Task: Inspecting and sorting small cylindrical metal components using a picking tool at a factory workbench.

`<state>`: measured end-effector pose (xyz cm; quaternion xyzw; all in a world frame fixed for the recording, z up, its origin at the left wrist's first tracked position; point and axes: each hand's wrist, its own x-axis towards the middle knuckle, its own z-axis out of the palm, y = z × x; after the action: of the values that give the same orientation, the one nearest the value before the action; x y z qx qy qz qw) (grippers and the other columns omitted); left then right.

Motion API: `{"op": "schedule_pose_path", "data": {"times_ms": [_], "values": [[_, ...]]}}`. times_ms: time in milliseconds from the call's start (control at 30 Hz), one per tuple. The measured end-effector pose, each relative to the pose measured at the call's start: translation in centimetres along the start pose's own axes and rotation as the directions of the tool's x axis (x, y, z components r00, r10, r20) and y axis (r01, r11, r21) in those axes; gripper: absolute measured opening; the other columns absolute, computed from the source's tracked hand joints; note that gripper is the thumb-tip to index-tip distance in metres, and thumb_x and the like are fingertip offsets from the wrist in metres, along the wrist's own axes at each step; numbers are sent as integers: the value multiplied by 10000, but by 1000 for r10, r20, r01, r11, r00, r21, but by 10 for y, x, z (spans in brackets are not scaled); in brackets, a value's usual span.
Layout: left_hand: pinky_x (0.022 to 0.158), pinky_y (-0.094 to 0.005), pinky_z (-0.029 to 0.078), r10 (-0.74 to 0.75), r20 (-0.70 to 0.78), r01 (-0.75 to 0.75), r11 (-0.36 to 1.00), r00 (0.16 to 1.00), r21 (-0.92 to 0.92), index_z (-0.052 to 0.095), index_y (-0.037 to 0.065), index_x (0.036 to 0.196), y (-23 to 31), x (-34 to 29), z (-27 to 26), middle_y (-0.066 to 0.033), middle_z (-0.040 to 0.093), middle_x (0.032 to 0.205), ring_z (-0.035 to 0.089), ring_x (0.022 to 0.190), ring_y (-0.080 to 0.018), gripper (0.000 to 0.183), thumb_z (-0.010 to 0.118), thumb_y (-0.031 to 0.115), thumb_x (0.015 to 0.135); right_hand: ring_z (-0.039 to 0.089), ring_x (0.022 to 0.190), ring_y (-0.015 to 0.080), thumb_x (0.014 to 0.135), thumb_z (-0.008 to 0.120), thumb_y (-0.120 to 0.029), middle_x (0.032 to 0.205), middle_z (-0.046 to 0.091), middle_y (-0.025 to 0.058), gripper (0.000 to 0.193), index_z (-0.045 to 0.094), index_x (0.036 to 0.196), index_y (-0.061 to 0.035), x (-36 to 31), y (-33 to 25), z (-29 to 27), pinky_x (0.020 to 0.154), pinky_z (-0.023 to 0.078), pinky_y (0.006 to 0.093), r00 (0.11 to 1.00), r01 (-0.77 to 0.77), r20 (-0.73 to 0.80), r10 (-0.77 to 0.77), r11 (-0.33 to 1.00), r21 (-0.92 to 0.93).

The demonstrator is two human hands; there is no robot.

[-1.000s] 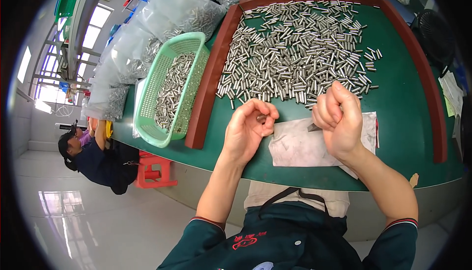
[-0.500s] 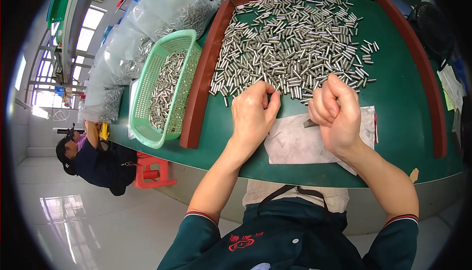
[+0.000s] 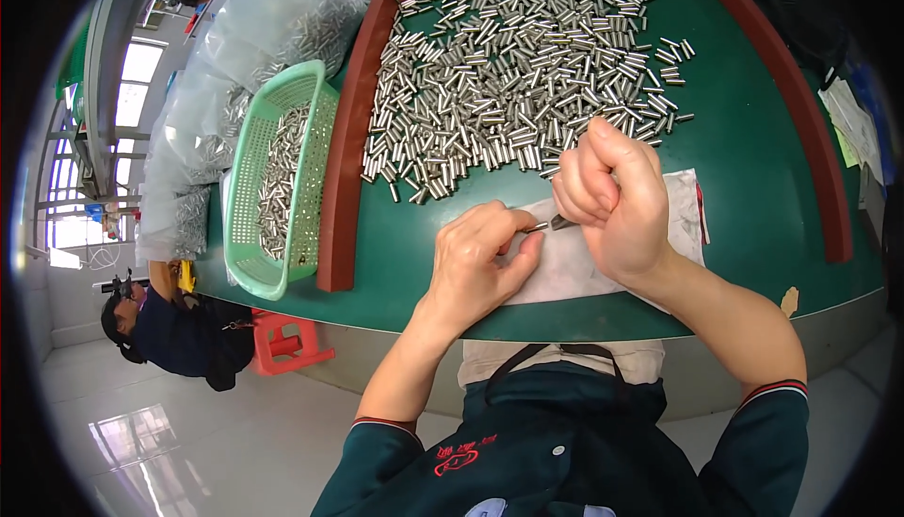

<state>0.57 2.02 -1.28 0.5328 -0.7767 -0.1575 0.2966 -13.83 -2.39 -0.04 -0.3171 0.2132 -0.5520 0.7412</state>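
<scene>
Brown rail btwn green basket & loose pins; bags nearby.

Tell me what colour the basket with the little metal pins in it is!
The basket is light green; the head view shows it best.

Basket left of pins

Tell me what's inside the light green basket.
The light green basket holds a loose heap of short, shiny metal pins, lying at mixed angles. The top pins cover whatever lies beneath them, so the heap's lower part cannot be seen.
</scene>
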Motion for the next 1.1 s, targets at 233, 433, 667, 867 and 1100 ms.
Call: {"op": "schedule_pose_path", "data": {"times_ms": [233, 433, 667, 867, 1100], "values": [[399, -255, 306, 31, -29, -33, 999, 999, -37, 583, 30, 673, -4, -2, 5, -26, 406, 503, 385, 416, -126, 83, 641, -10, 630, 154, 368, 76, 882, 307, -232, 401, 245, -16, 434, 259, 466, -119, -1, 2, -1, 377, 156, 239, 1000, -7, 14, 7, 1000, 3], [409, -279, 333, 20, -15, -20, 999, 1000, -31, 565, 32, 659, -4, -2, 5, -35, 418, 501, 416, 425, -155, 81, 635, -2, 634, 153, 370, 76, 881, 306, -231, 398, 243, -16, 439, 255, 459, -119, -1, 3, 0, 378, 154, 241, 1000, 0, 4, 0, 1000, -11], [440, -310, 386, 28, 10, -27, 998, 1000, -49, 535, 28, 644, -4, -1, 3, -69, 487, 542, 495, 478, -224, 96, 628, 1, 641, 162, 375, 75, 876, 311, -219, 400, 254, -11, 438, 263, 454, -111, -3, 7, 2, 379, 162, 240, 1000, 19, 19, -18, 997, -70], [436, -292, 384, 39, -6, -39, 999, 999, -32, 539, 22, 680, -2, -1, 3, -69, 500, 560, 493, 468, -206, 89, 623, -2, 660, 179, 384, 74, 874, 323, -203, 402, 258, -9, 436, 261, 455, -101, -6, 8, 5, 385, 176, 239, 997, 73, 45, -66, 982, -173], [463, -171, 279, -386, 272, 345, 135, 882, -929, 507, 23, 900, -19, -4, -18, -60, 526, 773, 324, 503, -32, 84, 502, 84, 841, 216, 396, 69, 877, 338, -205, 413, 283, -7, 434, 272, 466, -83, -2, 5, 0, 395, 183, 232, 1000, -21, 15, 22, 1000, -16]]}}
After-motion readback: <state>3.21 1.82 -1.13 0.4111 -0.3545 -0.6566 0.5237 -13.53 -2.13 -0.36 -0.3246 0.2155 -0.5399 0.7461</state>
